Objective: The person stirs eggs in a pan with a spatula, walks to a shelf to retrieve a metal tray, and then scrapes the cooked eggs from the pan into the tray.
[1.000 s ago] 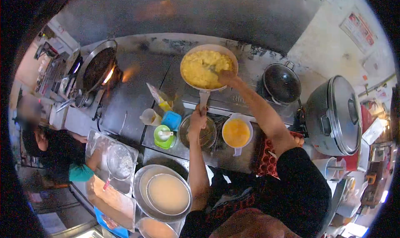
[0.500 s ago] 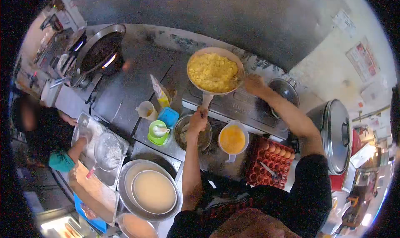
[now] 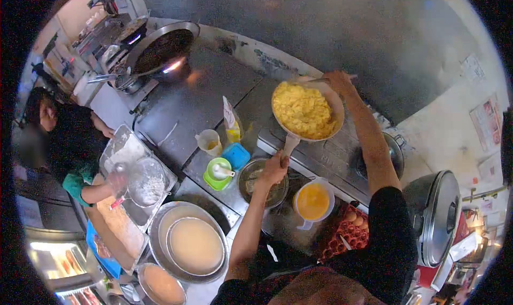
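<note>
My left hand is closed round the handle of a pan filled with yellow scrambled egg. At the far rim of the pan, my right hand grips a utensil whose flat end lies over the egg's edge. Below the pan handle sits a metal bowl. A clear jug of beaten egg stands to its right. Left of the bowl are a green container with a white scoop, a blue container and a plastic cup.
A co-worker handles a sieve over a floury tray at the left. A wok sits by a flame. Large bowls of batter, an egg tray, a lidded pot and a big cooker stand around.
The pan has tilted and shifted right in view with my left hand. My right hand has moved from its right side to the far rim. The camera view has turned.
</note>
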`<state>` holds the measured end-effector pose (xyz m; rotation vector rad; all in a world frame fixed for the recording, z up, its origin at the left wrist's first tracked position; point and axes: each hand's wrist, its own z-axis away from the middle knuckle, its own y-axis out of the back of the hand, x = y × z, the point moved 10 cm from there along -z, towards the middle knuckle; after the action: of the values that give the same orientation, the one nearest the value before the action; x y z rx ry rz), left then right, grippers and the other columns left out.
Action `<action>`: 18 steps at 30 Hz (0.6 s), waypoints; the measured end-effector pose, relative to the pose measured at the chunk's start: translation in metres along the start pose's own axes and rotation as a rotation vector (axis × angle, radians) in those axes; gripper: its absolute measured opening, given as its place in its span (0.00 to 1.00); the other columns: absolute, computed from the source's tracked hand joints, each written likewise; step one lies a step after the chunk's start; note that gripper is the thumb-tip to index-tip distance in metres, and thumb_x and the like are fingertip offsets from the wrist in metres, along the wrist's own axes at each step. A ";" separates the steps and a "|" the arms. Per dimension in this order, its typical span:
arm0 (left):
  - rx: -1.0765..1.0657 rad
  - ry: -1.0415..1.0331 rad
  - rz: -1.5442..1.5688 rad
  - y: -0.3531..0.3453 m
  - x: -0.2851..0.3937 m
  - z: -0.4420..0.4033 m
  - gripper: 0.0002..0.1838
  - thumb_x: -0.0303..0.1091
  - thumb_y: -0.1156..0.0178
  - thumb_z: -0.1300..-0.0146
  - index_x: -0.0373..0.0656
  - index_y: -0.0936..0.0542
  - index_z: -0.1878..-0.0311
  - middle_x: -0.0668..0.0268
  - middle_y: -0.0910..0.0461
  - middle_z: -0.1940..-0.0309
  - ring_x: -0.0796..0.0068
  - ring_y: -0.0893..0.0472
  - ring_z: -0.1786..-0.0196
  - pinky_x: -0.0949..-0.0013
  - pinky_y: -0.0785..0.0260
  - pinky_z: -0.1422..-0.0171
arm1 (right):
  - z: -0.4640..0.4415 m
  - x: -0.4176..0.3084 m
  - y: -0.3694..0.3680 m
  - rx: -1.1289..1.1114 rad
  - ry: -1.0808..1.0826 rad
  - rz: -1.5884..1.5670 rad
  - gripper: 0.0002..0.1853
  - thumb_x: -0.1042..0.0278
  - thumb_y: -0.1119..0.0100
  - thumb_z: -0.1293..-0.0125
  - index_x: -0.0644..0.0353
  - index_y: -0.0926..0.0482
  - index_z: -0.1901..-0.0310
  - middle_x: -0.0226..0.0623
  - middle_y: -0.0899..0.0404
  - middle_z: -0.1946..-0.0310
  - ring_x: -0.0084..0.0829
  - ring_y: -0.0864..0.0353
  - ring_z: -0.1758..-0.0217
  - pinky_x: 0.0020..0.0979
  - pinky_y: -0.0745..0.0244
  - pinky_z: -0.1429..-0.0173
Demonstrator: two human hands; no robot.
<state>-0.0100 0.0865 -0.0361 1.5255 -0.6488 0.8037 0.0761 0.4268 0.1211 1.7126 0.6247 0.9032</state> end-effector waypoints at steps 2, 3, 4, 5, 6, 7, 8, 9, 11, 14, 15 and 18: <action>-0.016 0.013 -0.005 -0.005 -0.007 -0.001 0.26 0.46 0.52 0.34 0.44 0.36 0.36 0.51 0.22 0.77 0.58 0.21 0.81 0.55 0.29 0.76 | -0.023 -0.018 -0.006 -0.042 0.067 -0.013 0.10 0.64 0.43 0.42 0.47 0.18 0.58 0.32 0.19 0.60 0.39 0.20 0.58 0.42 0.29 0.52; -0.023 0.022 -0.004 -0.006 -0.009 -0.002 0.26 0.46 0.52 0.34 0.44 0.36 0.36 0.51 0.22 0.76 0.58 0.21 0.81 0.55 0.29 0.76 | -0.032 -0.028 -0.007 -0.038 0.125 0.004 0.10 0.65 0.42 0.43 0.46 0.18 0.59 0.32 0.19 0.62 0.39 0.21 0.57 0.42 0.32 0.50; -0.031 0.038 0.009 -0.004 -0.009 -0.001 0.26 0.46 0.52 0.34 0.45 0.36 0.36 0.51 0.22 0.76 0.58 0.21 0.81 0.55 0.29 0.76 | -0.038 -0.038 -0.010 -0.038 0.183 0.022 0.10 0.65 0.41 0.44 0.45 0.18 0.59 0.32 0.20 0.64 0.39 0.22 0.55 0.41 0.35 0.48; -0.048 0.085 0.050 -0.006 -0.010 -0.001 0.26 0.46 0.51 0.34 0.45 0.36 0.36 0.51 0.22 0.77 0.58 0.21 0.81 0.56 0.29 0.76 | -0.040 -0.047 -0.012 -0.040 0.239 0.042 0.10 0.66 0.41 0.45 0.45 0.18 0.60 0.32 0.20 0.66 0.39 0.23 0.54 0.41 0.37 0.46; -0.063 0.133 0.091 -0.006 -0.009 -0.001 0.26 0.46 0.51 0.34 0.45 0.36 0.36 0.51 0.22 0.77 0.59 0.21 0.81 0.56 0.29 0.77 | -0.041 -0.055 -0.013 -0.044 0.295 0.066 0.10 0.67 0.40 0.46 0.44 0.17 0.61 0.32 0.21 0.67 0.38 0.24 0.53 0.41 0.40 0.44; -0.084 0.214 0.158 0.001 -0.003 0.001 0.26 0.46 0.51 0.34 0.45 0.36 0.36 0.52 0.22 0.78 0.59 0.22 0.81 0.56 0.29 0.77 | -0.039 -0.067 -0.008 -0.050 0.351 0.090 0.11 0.67 0.39 0.47 0.43 0.17 0.61 0.32 0.21 0.69 0.38 0.25 0.52 0.40 0.43 0.42; -0.108 0.298 0.227 0.006 0.001 0.004 0.25 0.45 0.51 0.34 0.46 0.35 0.36 0.52 0.22 0.79 0.60 0.22 0.82 0.57 0.30 0.78 | -0.034 -0.075 -0.001 -0.040 0.351 0.064 0.10 0.68 0.40 0.48 0.43 0.17 0.62 0.32 0.22 0.70 0.38 0.25 0.53 0.41 0.43 0.44; -0.089 0.272 0.253 0.013 0.010 0.004 0.25 0.45 0.51 0.34 0.45 0.35 0.37 0.52 0.22 0.79 0.60 0.21 0.82 0.57 0.30 0.78 | -0.022 -0.087 0.017 -0.036 0.351 0.040 0.10 0.69 0.40 0.48 0.43 0.17 0.63 0.31 0.23 0.71 0.38 0.26 0.54 0.41 0.42 0.45; -0.056 0.226 0.318 0.019 0.023 0.009 0.25 0.43 0.51 0.35 0.43 0.35 0.37 0.52 0.22 0.79 0.61 0.21 0.82 0.58 0.30 0.79 | 0.006 -0.089 0.030 -0.011 0.404 0.094 0.08 0.69 0.40 0.48 0.44 0.17 0.66 0.32 0.24 0.71 0.38 0.26 0.55 0.42 0.41 0.47; -0.059 0.376 0.240 0.019 0.019 0.012 0.25 0.41 0.51 0.35 0.41 0.34 0.38 0.52 0.22 0.80 0.62 0.22 0.85 0.60 0.30 0.81 | 0.038 -0.081 0.062 0.029 0.521 0.220 0.04 0.68 0.40 0.48 0.49 0.17 0.71 0.33 0.22 0.71 0.39 0.25 0.57 0.45 0.36 0.52; -0.075 0.338 0.241 0.014 0.015 0.011 0.25 0.41 0.51 0.35 0.39 0.35 0.37 0.53 0.22 0.81 0.62 0.23 0.86 0.61 0.30 0.81 | 0.045 -0.079 0.113 0.005 0.526 0.192 0.03 0.68 0.40 0.48 0.51 0.17 0.72 0.34 0.22 0.71 0.39 0.24 0.60 0.46 0.34 0.54; 0.002 0.182 0.178 0.014 0.013 0.007 0.26 0.42 0.52 0.34 0.39 0.36 0.37 0.52 0.22 0.81 0.60 0.23 0.85 0.59 0.29 0.79 | 0.036 -0.041 0.107 -0.278 0.313 0.115 0.03 0.68 0.39 0.49 0.55 0.18 0.74 0.35 0.20 0.74 0.38 0.23 0.68 0.45 0.29 0.60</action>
<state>-0.0127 0.0789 -0.0170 1.3897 -0.6537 1.0654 0.0789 0.3421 0.2055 1.3799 0.5773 1.2921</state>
